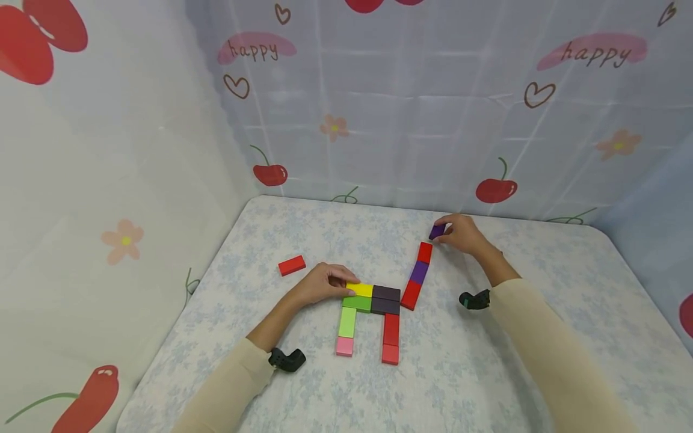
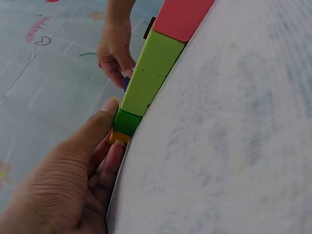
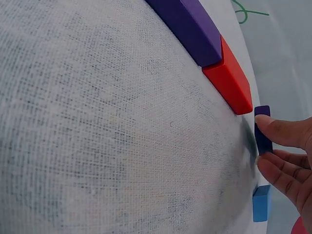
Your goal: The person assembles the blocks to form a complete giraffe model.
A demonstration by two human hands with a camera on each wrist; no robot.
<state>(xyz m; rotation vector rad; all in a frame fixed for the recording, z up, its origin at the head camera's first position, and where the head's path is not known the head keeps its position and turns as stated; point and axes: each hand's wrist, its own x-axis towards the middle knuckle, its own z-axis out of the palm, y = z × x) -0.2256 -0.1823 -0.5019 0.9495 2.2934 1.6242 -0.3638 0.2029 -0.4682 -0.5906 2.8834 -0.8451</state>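
In the head view, my left hand [image 1: 325,284] holds the left end of a yellow block [image 1: 364,290] between thumb and fingers. A green block [image 1: 357,305] lies along its near side, and two dark blocks [image 1: 386,293] adjoin on the right. My right hand [image 1: 460,233] pinches a dark purple block [image 3: 263,130] between thumb and fingers, just beyond a slanting row. That row has a red block [image 1: 425,252], a purple block [image 1: 419,272] and another red block [image 1: 411,295]. A small gap separates the pinched block from the row's far end in the right wrist view.
Below the joined blocks, a light green block [image 1: 347,322] ends in a pink one [image 1: 344,346]; two red blocks [image 1: 391,329] run parallel. One loose red block [image 1: 292,265] lies left. A blue block [image 3: 261,203] sits near my right fingers. A patterned curtain [image 1: 400,120] borders the table.
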